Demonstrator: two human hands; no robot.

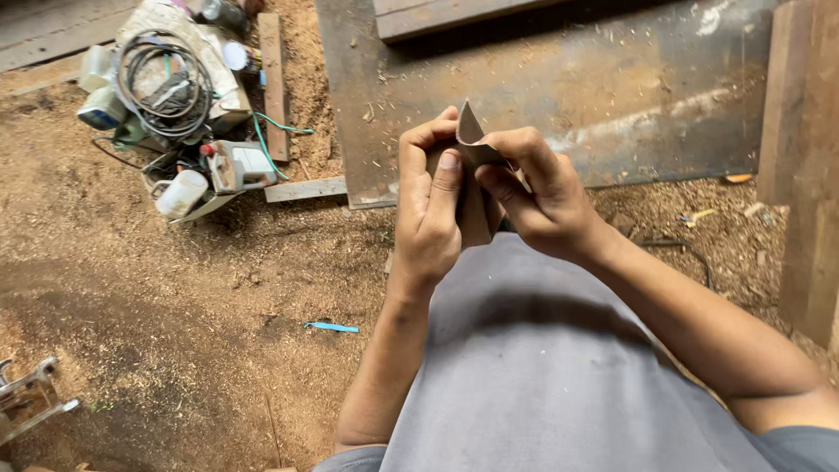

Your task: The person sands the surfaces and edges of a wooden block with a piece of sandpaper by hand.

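Sawdust-covered floor below, wide and brown, strewn with shavings. Large dark metal sheet lying flat ahead, dusted with chips, a timber plank standing at the right edge. Grey shirt filling the lower frame. Off to the upper left, a heap of gear: coiled cable, a small power tool with a pale body, a white plastic bottle, a thin wooden strip beside them. Small blue scrap lying alone on the floor.

Held in the middle, above the lap, well clear of the floor: a brown sheet of sandpaper, creased, one corner sticking up. Left hand closed on its left side, thumb pressed flat along the fold. Right hand closed on the upper part, fingers curled over the bent edge. Grip of both firm on the sheet.

Judging from the crease: folding partly done, sheet not yet flattened or torn apart; nothing sanded in view.
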